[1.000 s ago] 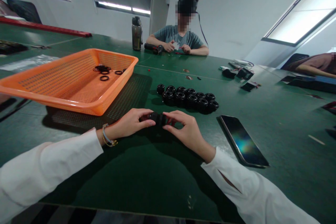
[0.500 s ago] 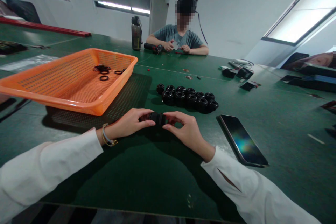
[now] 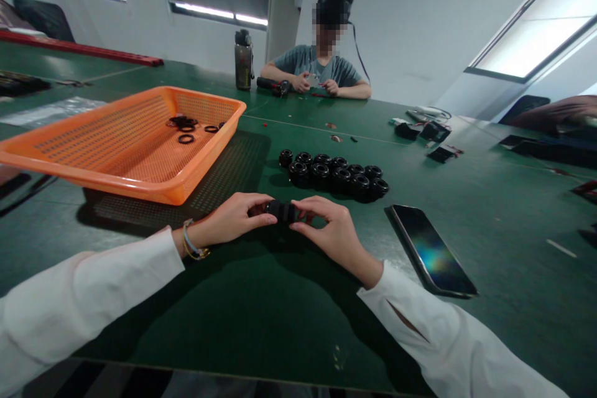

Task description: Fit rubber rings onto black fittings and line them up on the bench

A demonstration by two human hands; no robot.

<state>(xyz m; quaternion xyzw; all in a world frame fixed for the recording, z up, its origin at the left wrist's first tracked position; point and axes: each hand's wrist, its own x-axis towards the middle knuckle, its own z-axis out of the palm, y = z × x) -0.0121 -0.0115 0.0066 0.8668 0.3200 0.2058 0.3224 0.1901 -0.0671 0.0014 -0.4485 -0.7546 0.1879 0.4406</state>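
Between my two hands, low over the green table point(image 3: 280, 298), is a black cylindrical part point(image 3: 281, 211). My left hand point(image 3: 236, 219) grips its left end between thumb and fingers. The fingertips of my right hand point(image 3: 329, 224) pinch the right end. Just beyond my hands, several black round parts point(image 3: 340, 178) with ring-shaped tops stand close together in rows. An orange perforated basket point(image 3: 177, 188) sits to the left, with several thin black rings point(image 3: 185, 138) lying inside it.
A phone point(image 3: 431, 250) lies right of my right hand. Black parts with wires point(image 3: 433, 131) are farther back right. Across the table sits a person point(image 3: 321, 65) holding a small item, beside a dark bottle point(image 3: 243, 60) and a black tool point(image 3: 274, 86).
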